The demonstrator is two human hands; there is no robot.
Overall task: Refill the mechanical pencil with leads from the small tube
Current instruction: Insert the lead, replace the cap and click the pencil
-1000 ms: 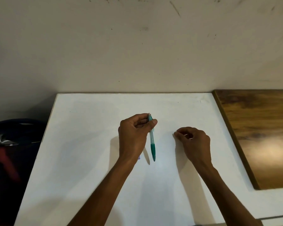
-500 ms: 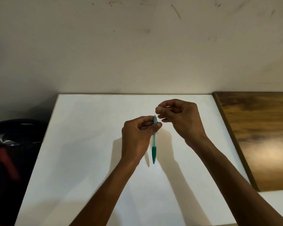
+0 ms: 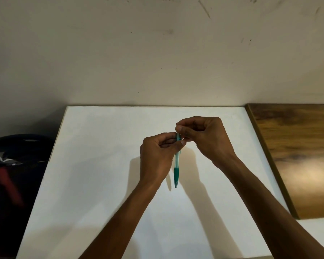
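Note:
A green mechanical pencil (image 3: pixel 176 165) hangs upright above the white table (image 3: pixel 105 165), its dark green grip and tip pointing down. My left hand (image 3: pixel 158 156) is closed around its upper part. My right hand (image 3: pixel 204 137) has thumb and fingers pinched together right at the pencil's top end, touching my left fingertips. Anything held in that pinch is too small to see. The lead tube is not visible.
A cream wall rises just behind the table's back edge. A brown wooden board (image 3: pixel 303 157) adjoins the table on the right. A dark bag with a red strap (image 3: pixel 9 176) sits lower down, past the table's left edge.
My right hand rose from the table surface on the right, still pinched, and moved left and up to the pencil's top. My left hand kept the pencil upright, shifting slightly right.

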